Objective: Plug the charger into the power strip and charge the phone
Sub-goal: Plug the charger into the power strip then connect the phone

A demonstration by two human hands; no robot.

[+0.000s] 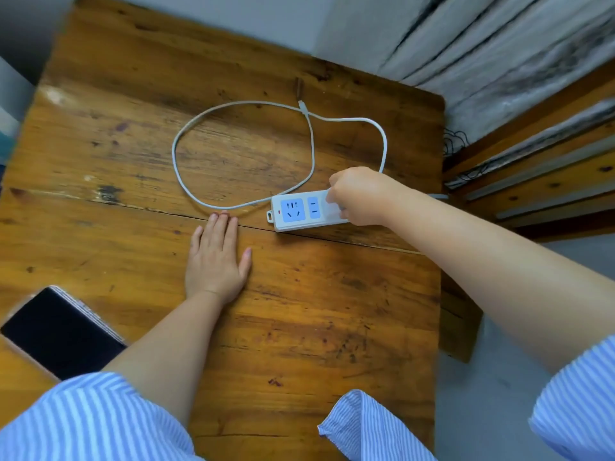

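Observation:
A white power strip point(299, 212) with blue sockets lies on the wooden table point(299, 311), right of centre. My right hand point(361, 196) is closed over its right end, gripping the white charger, which is mostly hidden under my fingers. A white cable point(179, 174) loops across the table from that hand, its free plug end point(302, 106) lying at the far side. My left hand point(216, 257) rests flat on the table, fingers together, empty, fingertips close to the cable. A dark phone point(60, 331) lies face up at the table's near left.
The table's right edge point(441, 261) runs just past the power strip, with grey floor beyond. A wooden frame with grey fabric point(532, 128) stands at the right and far right. Blue striped sleeves fill the bottom of the view.

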